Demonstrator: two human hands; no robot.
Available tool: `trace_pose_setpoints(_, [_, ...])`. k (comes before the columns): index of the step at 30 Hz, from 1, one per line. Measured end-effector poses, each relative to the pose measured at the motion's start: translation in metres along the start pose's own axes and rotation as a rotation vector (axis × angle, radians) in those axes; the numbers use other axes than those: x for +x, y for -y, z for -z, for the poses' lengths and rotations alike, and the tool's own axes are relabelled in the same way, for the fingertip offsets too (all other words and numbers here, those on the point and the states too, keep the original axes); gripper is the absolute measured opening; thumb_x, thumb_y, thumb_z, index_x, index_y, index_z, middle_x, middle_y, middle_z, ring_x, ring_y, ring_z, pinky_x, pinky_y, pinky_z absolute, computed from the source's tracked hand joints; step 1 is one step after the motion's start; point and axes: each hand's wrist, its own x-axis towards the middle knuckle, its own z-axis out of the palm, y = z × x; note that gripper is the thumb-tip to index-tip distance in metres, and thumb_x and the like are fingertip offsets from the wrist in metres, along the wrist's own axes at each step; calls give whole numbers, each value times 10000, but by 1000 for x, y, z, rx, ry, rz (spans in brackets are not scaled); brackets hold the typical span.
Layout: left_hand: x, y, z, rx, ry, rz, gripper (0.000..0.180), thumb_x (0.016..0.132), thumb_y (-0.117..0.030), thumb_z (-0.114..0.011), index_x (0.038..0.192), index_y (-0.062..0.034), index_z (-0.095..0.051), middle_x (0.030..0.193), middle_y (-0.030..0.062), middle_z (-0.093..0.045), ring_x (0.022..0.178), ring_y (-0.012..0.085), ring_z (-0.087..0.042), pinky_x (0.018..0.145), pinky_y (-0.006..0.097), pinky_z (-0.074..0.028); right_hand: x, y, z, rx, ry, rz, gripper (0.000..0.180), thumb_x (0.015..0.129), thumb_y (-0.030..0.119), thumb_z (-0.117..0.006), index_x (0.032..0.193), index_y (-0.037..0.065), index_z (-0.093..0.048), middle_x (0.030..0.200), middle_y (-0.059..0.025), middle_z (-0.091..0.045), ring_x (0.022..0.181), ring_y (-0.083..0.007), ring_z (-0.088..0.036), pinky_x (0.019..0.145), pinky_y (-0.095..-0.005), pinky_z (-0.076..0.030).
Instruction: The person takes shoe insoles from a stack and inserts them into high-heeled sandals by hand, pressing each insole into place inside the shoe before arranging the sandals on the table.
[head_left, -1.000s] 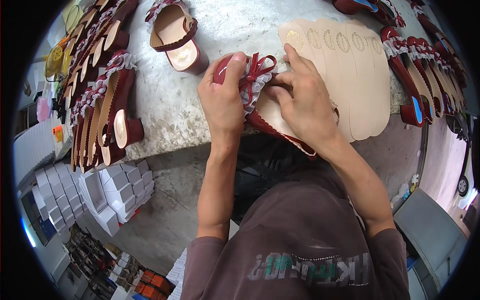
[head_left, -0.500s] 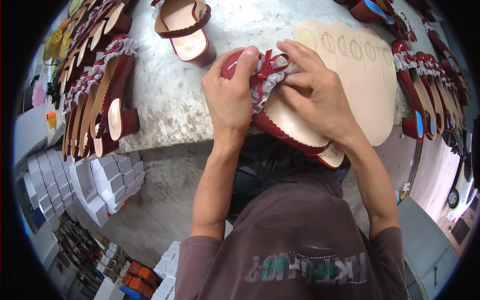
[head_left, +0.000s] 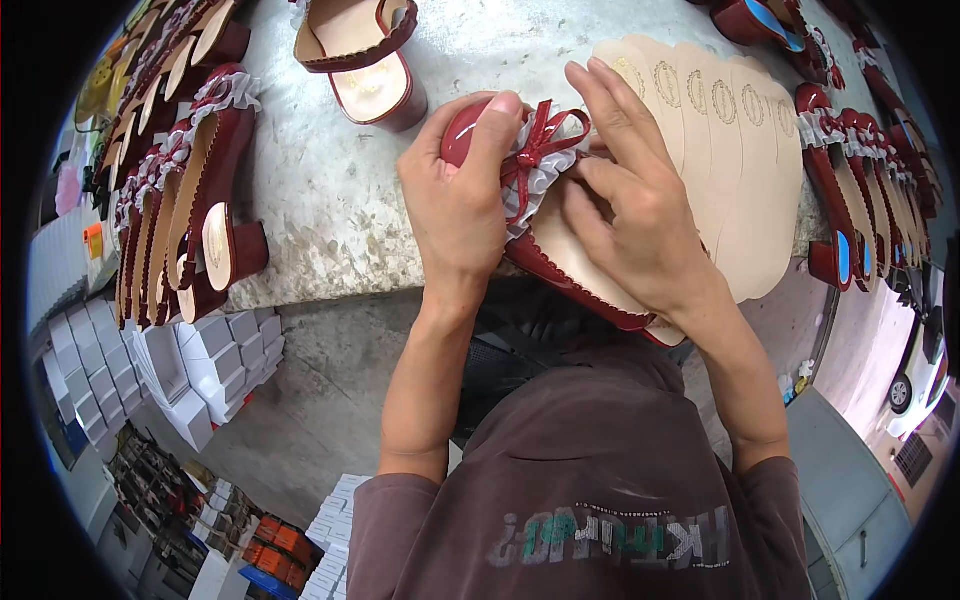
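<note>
My left hand (head_left: 455,200) is wrapped round the rounded toe of a glossy dark red shoe (head_left: 570,285), its thumb on top. The shoe has a scalloped edge, a pale insole, a white ruffle (head_left: 540,178) and a red ribbon bow (head_left: 533,155). My right hand (head_left: 645,205) is at the shoe's opening, thumb and forefinger closed together on the edge beside the ruffle. Two of its other fingers stretch out past the bow. Exactly what the fingertips pinch is partly hidden. The shoe's heel end points toward my body, partly covered by my right wrist.
Right of my hands lie overlapping beige insoles (head_left: 745,200) with gold oval marks. Another red shoe (head_left: 375,80) stands farther back. Rows of red shoes line the left (head_left: 215,170) and right (head_left: 835,190) of the worn metal table (head_left: 330,220). White boxes (head_left: 205,370) are stacked lower left.
The right hand's outer fingers have lifted and straightened, while its thumb and forefinger stay by the ruffle. The left hand keeps its hold on the toe. The view has shifted slightly.
</note>
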Motion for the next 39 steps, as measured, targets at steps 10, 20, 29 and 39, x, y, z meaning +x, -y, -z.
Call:
trace_pose_setpoints(10, [0,-1,5,55,4,-28,342,952,-235,-722,1064,86,-698,912,85,-726,806,93,-638,756,238,-519,-11,12,11,56,33,-255,151,842,-34,-729,990,-63,-740,1505,-242,-513,1242,-337,-638,974,-397,-542])
trace_pose_setpoints(20, [1,-1,1,21,10,-33,354,953,-245,-720,1056,93,-696,925,97,-735,838,111,-655,776,249,-529,-4,11,-1,-6,2,-172,84,790,-14,-707,841,-82,-704,1378,-351,-560,1297,-457,-556,981,-446,-517])
trace_pose_setpoints(29, [5,2,2,53,27,1,347,951,-245,-718,1050,87,-702,912,101,-733,839,116,-658,776,255,-530,-12,14,10,192,-160,-397,417,779,-47,-764,1144,0,-568,1092,-164,-724,1059,-209,-716,825,-302,-559])
trace_pose_setpoints(39, [3,3,4,47,24,34,358,939,-252,-714,1046,89,-705,911,99,-732,827,115,-649,770,258,-526,-2,-2,0,285,2,-345,393,798,-66,-629,1168,3,-514,887,-225,-711,822,-331,-737,731,-365,-556])
